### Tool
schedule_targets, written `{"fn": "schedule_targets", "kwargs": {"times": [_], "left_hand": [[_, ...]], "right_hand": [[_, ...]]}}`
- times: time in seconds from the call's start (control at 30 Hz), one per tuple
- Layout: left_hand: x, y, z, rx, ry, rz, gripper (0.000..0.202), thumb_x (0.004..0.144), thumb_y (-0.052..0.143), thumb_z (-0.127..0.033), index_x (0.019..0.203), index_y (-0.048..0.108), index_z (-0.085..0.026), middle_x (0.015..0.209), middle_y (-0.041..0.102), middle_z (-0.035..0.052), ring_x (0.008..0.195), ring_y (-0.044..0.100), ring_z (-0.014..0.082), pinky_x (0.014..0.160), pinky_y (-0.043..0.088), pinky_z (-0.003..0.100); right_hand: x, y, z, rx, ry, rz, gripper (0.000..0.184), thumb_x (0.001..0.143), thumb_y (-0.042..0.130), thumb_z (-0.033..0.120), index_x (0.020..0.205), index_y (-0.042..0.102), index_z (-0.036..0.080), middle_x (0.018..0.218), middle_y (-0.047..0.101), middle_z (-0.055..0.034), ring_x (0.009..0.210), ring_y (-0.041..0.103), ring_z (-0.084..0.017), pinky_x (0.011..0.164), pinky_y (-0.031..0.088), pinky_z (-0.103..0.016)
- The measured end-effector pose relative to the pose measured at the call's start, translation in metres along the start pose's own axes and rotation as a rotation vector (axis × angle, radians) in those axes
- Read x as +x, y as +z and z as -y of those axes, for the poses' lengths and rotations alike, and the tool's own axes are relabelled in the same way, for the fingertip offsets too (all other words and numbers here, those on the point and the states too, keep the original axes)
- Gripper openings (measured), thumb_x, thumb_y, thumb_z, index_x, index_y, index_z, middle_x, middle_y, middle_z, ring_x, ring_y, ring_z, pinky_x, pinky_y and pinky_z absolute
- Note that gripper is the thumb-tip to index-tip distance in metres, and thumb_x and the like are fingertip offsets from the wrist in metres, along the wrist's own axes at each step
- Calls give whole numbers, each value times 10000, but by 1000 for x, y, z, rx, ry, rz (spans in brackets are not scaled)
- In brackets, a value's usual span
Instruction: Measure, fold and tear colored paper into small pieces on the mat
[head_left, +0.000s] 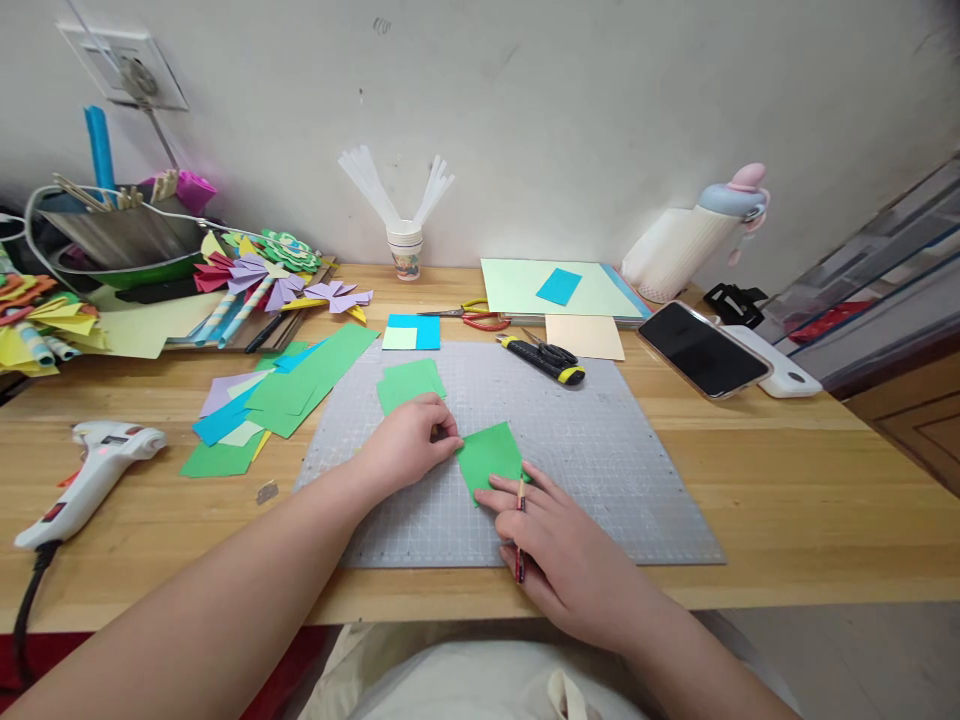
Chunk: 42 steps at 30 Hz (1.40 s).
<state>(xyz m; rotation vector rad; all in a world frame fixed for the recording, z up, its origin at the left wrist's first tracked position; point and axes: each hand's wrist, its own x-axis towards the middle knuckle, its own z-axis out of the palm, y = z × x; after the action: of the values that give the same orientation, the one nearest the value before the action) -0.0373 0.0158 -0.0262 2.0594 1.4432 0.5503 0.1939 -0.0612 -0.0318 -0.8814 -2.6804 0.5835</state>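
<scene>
A small green paper piece [489,455] lies on the grey cutting mat [600,450]. My left hand [411,440] has its fingers curled and pressed on the paper's left corner. My right hand [559,545] rests on the paper's lower right edge, holding a thin red pencil [519,535] between its fingers, tip toward the paper. Another green paper piece [409,382] lies just behind my left hand.
Scissors [469,316], a yellow-black utility knife [544,360], a phone [701,350], blue and green paper squares [412,332], a paper cup [406,250] and a bottle [686,240] sit behind the mat. Coloured paper scraps [277,395], a glue gun [94,465] and folded paper crafts [285,285] lie left.
</scene>
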Motion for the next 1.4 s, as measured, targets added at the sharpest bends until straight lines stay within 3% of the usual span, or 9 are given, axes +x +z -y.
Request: {"fn": "schedule_targets", "kwargs": {"times": [0.43,0.57,0.7,0.97,1.07,1.17,1.23,1.33,1.4], "left_hand": [[-1,2,0,45,28,-16,76,791,600,-244,744,589,-185,844,564,14,705,540,140,653,440,288],[-3,2,-6,82,148,15,69,813,563,-167,859,599,-205,898,597,21,837,560,167,757,428,308],[-5,4,-10,124,266,125,39,830,604,-253,817,619,-220,848,624,8,862,572,177,775,398,309],[-7,5,-10,189,241,150,92,842,612,-319,875,611,-233,914,639,-2,936,571,193,778,341,317],[-6,5,-10,189,241,160,98,845,601,-323,879,609,-231,925,644,5,946,571,196,778,342,315],[-5,5,-10,190,243,157,110,849,594,-335,877,605,-230,938,642,8,939,568,198,766,339,315],[-5,5,-9,190,244,153,111,851,592,-338,873,602,-230,940,640,6,935,567,197,758,334,313],[-5,5,-8,191,245,150,99,850,600,-327,877,601,-232,926,637,-1,928,567,192,758,326,310],[-5,5,-8,192,243,150,89,847,605,-316,881,603,-234,921,635,-4,927,566,191,763,323,311]], "right_hand": [[-1,-1,0,2,5,-8,201,787,455,53,896,468,221,1326,557,-55,1336,380,-194,1163,159,-489],[0,-3,1,2,-4,-17,214,777,457,47,895,476,225,1317,569,-48,1333,386,-189,1158,181,-488],[0,-3,1,-10,9,-8,203,780,459,55,886,483,226,1319,575,-47,1329,396,-196,1149,200,-490],[-1,-2,10,-95,-47,-18,299,758,436,17,940,498,246,1350,574,17,1308,407,-176,1126,-6,-504],[-4,0,13,-77,-52,-48,264,783,450,30,929,504,244,1322,595,39,1179,490,-181,1068,97,-491],[-6,2,16,-35,38,-98,118,830,486,106,821,485,223,1319,596,48,1013,518,-196,924,244,-447],[-5,4,18,-33,101,-121,76,870,488,166,813,479,215,1354,572,28,966,507,-209,839,270,-419],[-2,10,24,-25,149,-160,48,908,470,211,914,517,217,1340,582,-16,966,500,-228,813,262,-412],[-2,18,27,-6,184,-194,181,917,451,208,1080,529,221,1227,648,-41,932,504,-232,798,257,-405]]}}
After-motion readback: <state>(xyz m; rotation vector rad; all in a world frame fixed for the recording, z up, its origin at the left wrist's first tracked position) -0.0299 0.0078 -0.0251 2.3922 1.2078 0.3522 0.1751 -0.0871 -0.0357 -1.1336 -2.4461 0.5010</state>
